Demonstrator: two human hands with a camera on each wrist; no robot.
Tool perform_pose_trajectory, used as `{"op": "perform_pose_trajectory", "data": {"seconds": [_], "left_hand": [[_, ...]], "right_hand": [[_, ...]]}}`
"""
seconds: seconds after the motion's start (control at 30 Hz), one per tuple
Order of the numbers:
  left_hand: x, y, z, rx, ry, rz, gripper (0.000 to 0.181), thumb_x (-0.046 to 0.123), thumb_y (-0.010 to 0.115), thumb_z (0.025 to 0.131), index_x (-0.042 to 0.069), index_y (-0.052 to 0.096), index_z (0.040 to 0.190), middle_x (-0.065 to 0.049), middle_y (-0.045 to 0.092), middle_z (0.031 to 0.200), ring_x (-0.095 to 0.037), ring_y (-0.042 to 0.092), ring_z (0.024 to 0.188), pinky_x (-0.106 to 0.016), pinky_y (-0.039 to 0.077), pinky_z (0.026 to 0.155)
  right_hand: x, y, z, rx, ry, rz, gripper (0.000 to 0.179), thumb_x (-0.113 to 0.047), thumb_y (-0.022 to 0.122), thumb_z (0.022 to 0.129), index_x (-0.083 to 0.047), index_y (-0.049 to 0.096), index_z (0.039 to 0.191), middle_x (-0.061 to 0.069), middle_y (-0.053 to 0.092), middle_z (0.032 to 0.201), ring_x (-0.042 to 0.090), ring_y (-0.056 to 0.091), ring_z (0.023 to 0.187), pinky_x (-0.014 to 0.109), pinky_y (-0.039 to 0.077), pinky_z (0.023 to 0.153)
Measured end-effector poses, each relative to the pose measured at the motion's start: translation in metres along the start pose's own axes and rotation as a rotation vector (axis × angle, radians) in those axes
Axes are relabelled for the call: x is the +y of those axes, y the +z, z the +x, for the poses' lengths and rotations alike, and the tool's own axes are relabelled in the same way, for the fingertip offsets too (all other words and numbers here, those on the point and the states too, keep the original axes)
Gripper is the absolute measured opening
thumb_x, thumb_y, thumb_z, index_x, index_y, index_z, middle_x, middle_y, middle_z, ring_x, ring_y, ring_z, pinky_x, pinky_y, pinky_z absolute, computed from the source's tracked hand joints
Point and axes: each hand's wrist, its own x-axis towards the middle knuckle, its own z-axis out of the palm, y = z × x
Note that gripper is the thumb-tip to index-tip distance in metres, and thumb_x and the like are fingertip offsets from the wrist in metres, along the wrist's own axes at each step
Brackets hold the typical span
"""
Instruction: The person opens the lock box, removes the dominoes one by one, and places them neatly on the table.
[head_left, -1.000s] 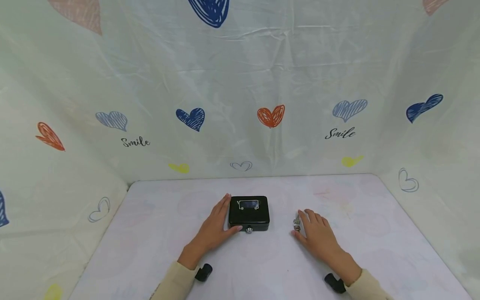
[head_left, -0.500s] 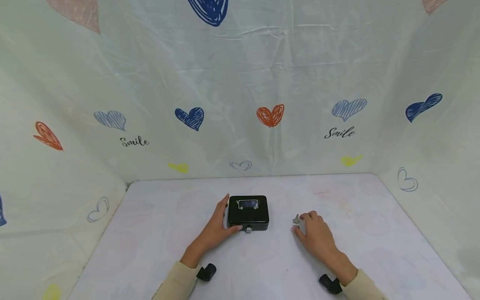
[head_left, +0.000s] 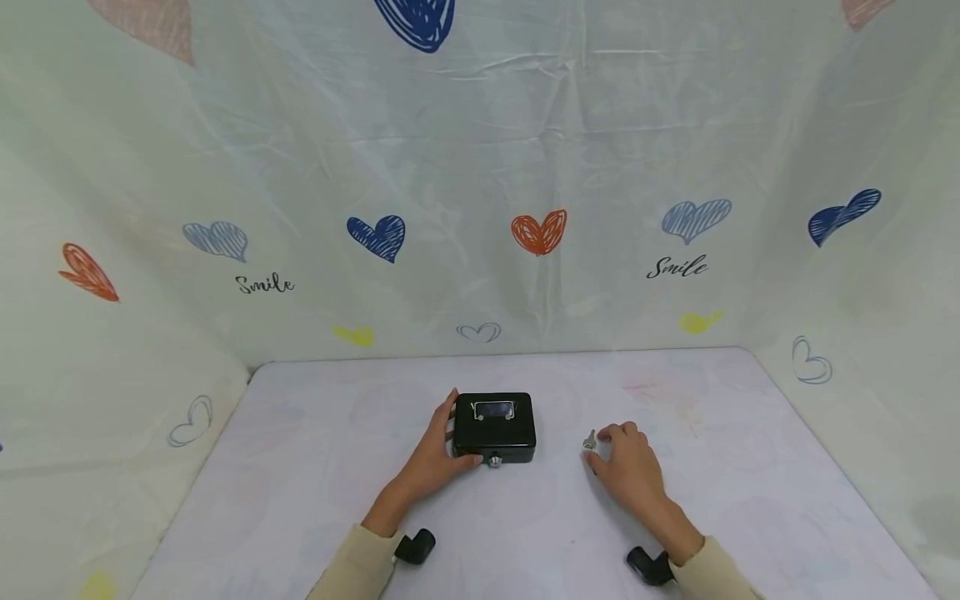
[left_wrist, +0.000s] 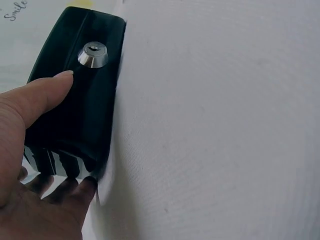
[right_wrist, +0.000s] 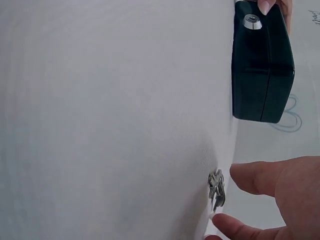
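Observation:
A black cash box (head_left: 495, 429) with a folding handle on its lid and a silver lock (left_wrist: 93, 54) on its front stands on the white table. My left hand (head_left: 427, 458) holds its left side, thumb on the front face near the lock and fingertips against the side. To the box's right a small bunch of silver keys (head_left: 590, 441) lies on the table. My right hand (head_left: 633, 467) is beside the keys, thumb and forefinger parted around them. In the right wrist view a gap shows between the thumb and the keys (right_wrist: 216, 187); whether the forefinger touches them I cannot tell.
The white tabletop (head_left: 480, 533) meets a pale curtain (head_left: 450, 167) printed with hearts, behind and at both sides. A black wrist device (head_left: 415, 547) sits at the left cuff and another black wrist device (head_left: 649, 567) at the right.
The right forefinger has drawn back and bent, so more of the keys shows. The left fingers have shifted slightly along the box's side. The head view has turned a little.

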Motion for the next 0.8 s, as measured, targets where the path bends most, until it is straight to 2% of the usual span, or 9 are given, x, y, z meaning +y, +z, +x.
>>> {"op": "perform_pose_trajectory", "data": {"seconds": [0.23,0.47,0.8], "left_hand": [[-0.0029,-0.0006,0.0023,-0.009,0.006,-0.016,0.115,0.005,0.088,0.085,0.012,0.012,0.171,-0.023,0.023,0.172,-0.051,0.042,0.147,-0.062,0.043,0.118],[-0.0043,-0.0015,0.0036,-0.016,0.012,-0.024,0.115,0.005,0.089,0.084,0.01,0.014,0.17,-0.026,0.026,0.17,-0.054,0.046,0.143,-0.064,0.043,0.118],[-0.0071,-0.0026,0.0065,-0.012,0.008,-0.055,0.114,0.004,0.09,0.081,0.008,0.017,0.169,-0.025,0.031,0.169,-0.049,0.043,0.147,-0.06,0.044,0.119]], "right_hand": [[-0.0011,0.0022,0.0043,0.012,0.02,0.012,0.033,-0.017,0.084,0.088,0.006,0.069,0.104,0.021,0.061,0.1,0.032,0.059,0.086,0.046,0.053,0.071],[-0.0039,0.003,0.0081,0.023,0.016,0.01,0.031,-0.017,0.086,0.087,0.006,0.069,0.1,0.02,0.06,0.096,0.03,0.057,0.082,0.043,0.05,0.066],[-0.0047,0.0046,0.0103,0.015,0.031,0.004,0.03,-0.017,0.086,0.088,0.005,0.069,0.099,0.019,0.06,0.094,0.029,0.056,0.081,0.041,0.048,0.064]]}}
